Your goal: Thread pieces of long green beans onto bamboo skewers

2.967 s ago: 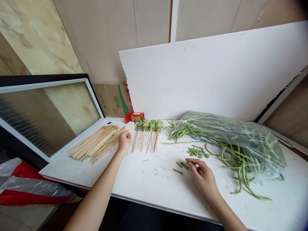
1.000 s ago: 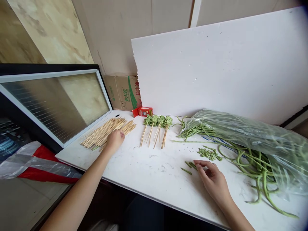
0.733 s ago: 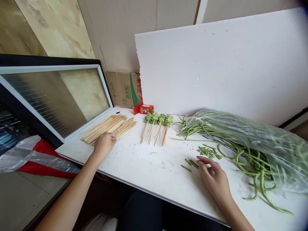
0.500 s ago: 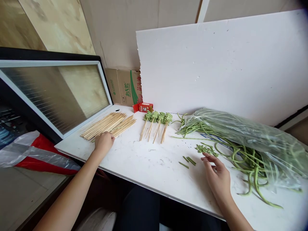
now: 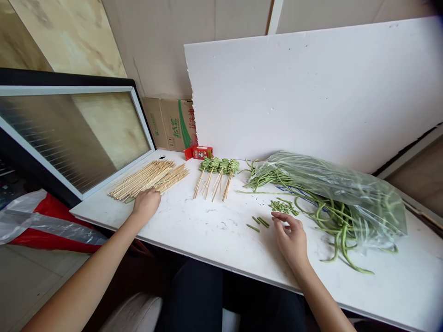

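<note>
My left hand (image 5: 147,204) rests at the near edge of a spread of bamboo skewers (image 5: 145,177), its fingers curled down. What lies under those fingers is hidden. My right hand (image 5: 291,235) is open, fingers loosely bent, beside a small heap of cut green bean pieces (image 5: 282,206). Left of its fingertips lie several longer bean pieces (image 5: 261,222). Farther back, in the middle of the table, stand out bundles of skewered beans (image 5: 219,165), their bare sticks pointing toward me.
Long green beans (image 5: 341,230) spill from a clear plastic bag (image 5: 321,177) on the right of the white table (image 5: 207,235). A small red box (image 5: 202,152) and a cardboard carton (image 5: 169,123) stand at the back. A framed glass panel (image 5: 110,133) leans at left; a white board (image 5: 294,92) stands behind.
The view has shifted, so the whole table sits farther left in the picture. My left hand stays at the skewers, and my right hand remains by the cut beans.
</note>
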`<state>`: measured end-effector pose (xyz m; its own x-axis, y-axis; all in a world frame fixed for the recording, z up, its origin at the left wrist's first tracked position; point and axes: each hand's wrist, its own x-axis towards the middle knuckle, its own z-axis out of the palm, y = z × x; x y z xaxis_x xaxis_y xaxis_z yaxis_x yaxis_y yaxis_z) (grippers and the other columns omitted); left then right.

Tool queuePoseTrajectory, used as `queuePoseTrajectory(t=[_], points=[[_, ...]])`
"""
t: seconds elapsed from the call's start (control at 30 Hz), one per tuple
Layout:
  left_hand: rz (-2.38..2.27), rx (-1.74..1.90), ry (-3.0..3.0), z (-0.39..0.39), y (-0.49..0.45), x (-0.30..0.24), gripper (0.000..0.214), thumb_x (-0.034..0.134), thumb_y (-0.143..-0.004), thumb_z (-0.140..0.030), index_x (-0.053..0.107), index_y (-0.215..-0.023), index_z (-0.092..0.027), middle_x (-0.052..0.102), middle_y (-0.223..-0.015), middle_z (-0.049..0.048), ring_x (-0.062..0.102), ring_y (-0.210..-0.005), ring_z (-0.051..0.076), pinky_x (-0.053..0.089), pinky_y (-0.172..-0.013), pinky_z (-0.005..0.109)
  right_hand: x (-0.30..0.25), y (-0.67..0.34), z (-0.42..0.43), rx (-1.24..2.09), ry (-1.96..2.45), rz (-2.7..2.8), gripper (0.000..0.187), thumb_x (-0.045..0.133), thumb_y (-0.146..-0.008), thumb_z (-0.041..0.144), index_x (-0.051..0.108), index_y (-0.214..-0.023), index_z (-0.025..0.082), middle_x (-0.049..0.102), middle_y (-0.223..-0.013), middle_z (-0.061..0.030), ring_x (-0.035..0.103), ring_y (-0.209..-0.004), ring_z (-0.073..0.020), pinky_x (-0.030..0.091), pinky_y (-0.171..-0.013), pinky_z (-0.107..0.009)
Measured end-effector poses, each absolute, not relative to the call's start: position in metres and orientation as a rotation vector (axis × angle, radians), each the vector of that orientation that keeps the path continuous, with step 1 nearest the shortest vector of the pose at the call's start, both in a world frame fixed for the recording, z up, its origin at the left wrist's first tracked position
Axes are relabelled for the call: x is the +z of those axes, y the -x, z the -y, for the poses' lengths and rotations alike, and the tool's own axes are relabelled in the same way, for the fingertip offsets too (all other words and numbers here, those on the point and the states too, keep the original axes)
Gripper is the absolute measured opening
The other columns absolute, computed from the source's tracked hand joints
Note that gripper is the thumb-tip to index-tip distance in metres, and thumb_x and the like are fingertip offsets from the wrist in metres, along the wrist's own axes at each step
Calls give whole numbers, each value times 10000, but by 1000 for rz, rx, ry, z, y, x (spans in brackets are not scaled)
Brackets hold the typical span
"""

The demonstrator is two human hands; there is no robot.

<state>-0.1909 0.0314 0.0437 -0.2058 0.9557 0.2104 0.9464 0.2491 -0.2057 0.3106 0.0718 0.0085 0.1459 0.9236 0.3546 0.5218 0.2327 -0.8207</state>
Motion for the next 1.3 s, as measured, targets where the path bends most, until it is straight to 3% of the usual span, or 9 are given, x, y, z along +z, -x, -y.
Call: queuePoseTrajectory(t=[0.2, 0.5, 0.77, 1.03, 1.17, 1.3], points=[[2152, -72, 1782, -24, 203, 23, 522, 324, -1065, -359, 796, -967, -160, 742, -1059, 151, 696, -924, 308, 498, -768, 399, 12, -308, -70, 343, 1305, 1681, 251, 568, -946, 353, 779, -1021, 239, 783, -1069, -96, 578, -1108, -339, 461, -975, -500], [2272, -316, 1696, -21, 214, 6, 455, 391, -1048, -427, 773, -1035, -179, 740, -1137, 141, 679, -853, 275, 455, -669, 339, 16, -326, -81, 259, 1297, 1978, 229, 611, -977, 358, 797, -1042, 240, 783, -994, -92, 619, -991, -329, 478, -911, -478], [2373, -336, 1649, -26, 209, 12, 395, 435, -1022, -377, 778, -1016, -182, 733, -1148, 146, 695, -940, 296, 517, -763, 368, 4, -335, -89, 135, 1483, 2167, 278, 648, -984, 463, 861, -944, 289, 744, -853, -114, 597, -913, -350, 470, -768, -440], [2320, -192, 1661, -26, 203, 17, 438, 361, -1050, -336, 734, -1085, -109, 700, -1142, 193, 661, -1018, 329, 521, -845, 420, 5, -330, -91, 221, 1446, 2160, 184, 687, -923, 371, 829, -929, 254, 772, -953, -98, 614, -928, -325, 496, -836, -452], [2196, -281, 1617, -17, 189, 25, 406, 364, -1064, -326, 712, -1099, -121, 685, -1139, 212, 574, -1163, 379, 465, -987, 486, 10, -329, -94, 287, 1372, 2093, 192, 671, -915, 388, 806, -891, 253, 788, -956, -97, 642, -1005, -350, 509, -849, -474], [2141, -441, 1595, -5, 160, 38, 361, 359, -1085, -340, 663, -1119, -147, 676, -1171, 196, 560, -1165, 380, 436, -988, 502, 24, -327, -99, 352, 1274, 1969, 262, 652, -928, 443, 811, -969, 239, 800, -937, -100, 660, -988, -354, 518, -873, -502]])
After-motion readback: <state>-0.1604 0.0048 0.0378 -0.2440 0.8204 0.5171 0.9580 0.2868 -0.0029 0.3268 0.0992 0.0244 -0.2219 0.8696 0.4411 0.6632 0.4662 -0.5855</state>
